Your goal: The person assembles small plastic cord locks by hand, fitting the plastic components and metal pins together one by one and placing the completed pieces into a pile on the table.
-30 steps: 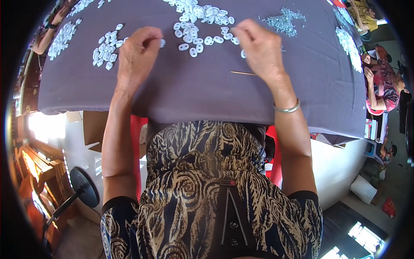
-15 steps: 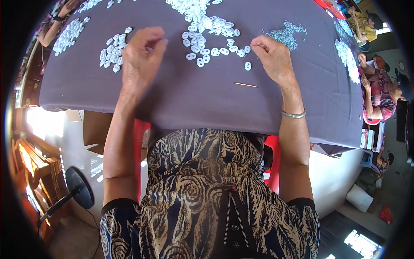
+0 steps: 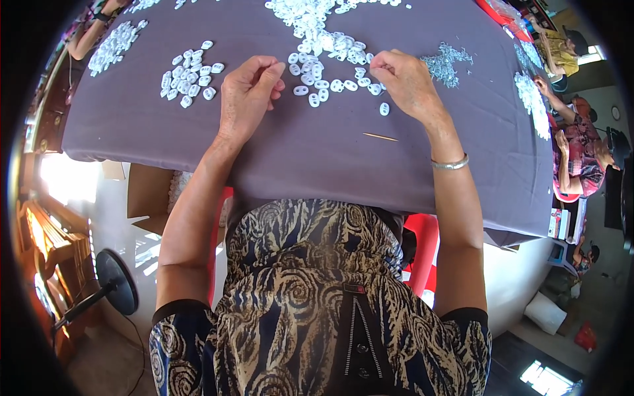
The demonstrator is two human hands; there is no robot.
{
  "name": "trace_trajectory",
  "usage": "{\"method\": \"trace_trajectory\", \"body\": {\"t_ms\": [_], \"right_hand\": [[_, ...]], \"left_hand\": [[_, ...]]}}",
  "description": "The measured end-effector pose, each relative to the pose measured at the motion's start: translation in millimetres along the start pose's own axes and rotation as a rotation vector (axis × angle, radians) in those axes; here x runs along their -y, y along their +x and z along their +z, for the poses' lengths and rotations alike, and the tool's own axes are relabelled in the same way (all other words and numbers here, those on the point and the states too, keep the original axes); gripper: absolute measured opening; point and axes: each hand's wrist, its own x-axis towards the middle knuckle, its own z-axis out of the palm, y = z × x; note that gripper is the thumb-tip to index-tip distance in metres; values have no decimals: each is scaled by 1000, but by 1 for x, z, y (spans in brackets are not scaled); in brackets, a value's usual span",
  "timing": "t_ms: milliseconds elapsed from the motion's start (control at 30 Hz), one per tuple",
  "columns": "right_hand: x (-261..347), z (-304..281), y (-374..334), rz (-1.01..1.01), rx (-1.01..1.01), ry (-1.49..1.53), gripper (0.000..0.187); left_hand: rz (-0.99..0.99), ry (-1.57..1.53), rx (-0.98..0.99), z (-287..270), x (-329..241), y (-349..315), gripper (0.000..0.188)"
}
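My left hand (image 3: 249,99) is over the table just left of the middle group of small white oval pieces with two holes (image 3: 308,68). Its fingers are curled and the thumb meets the index finger; whether anything is between them is hidden. At the right end of a short row of these pieces, my right hand (image 3: 408,80) pinches thumb and finger together, and what the tips hold, if anything, is too small to make out. One white piece (image 3: 384,109) lies alone below the right hand. A thin pointed wooden stick (image 3: 380,136) lies nearer to me.
Left of my left hand is a separate group of white pieces (image 3: 187,78). Beyond my right hand lies a heap of small silvery metal parts (image 3: 450,63). A large white heap (image 3: 310,20) is farther back on the grey-covered table (image 3: 317,165). Other people sit at the right and far left.
My left hand has moved right, from beside the left group of white pieces toward the middle group. My right hand has shifted slightly left, still pinched.
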Motion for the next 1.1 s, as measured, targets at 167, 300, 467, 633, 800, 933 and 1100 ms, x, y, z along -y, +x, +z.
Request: {"method": "trace_trajectory", "body": {"t_ms": [167,300,467,633,800,933,1100], "right_hand": [[0,13,15,65,83,-13,18],[10,19,12,29,165,19,16],[21,17,1,42,47,252,9],[30,8,-6,157,43,755,8],[54,10,-22,74,76,778,10],[58,27,-32,-53,-28,818,9],[60,14,-33,29,104,1019,6]], "left_hand": [[-122,-15,-19,0,-8,-2,32],[-32,-31,-28,1,-7,-4,38],[24,-31,38,7,-5,-9,38],[37,-28,107,21,-9,-15,28],[142,-117,181,33,-16,-24,25],[71,-205,269,34,-19,-28,38],[21,-255,295,32,-22,-29,34]]}}
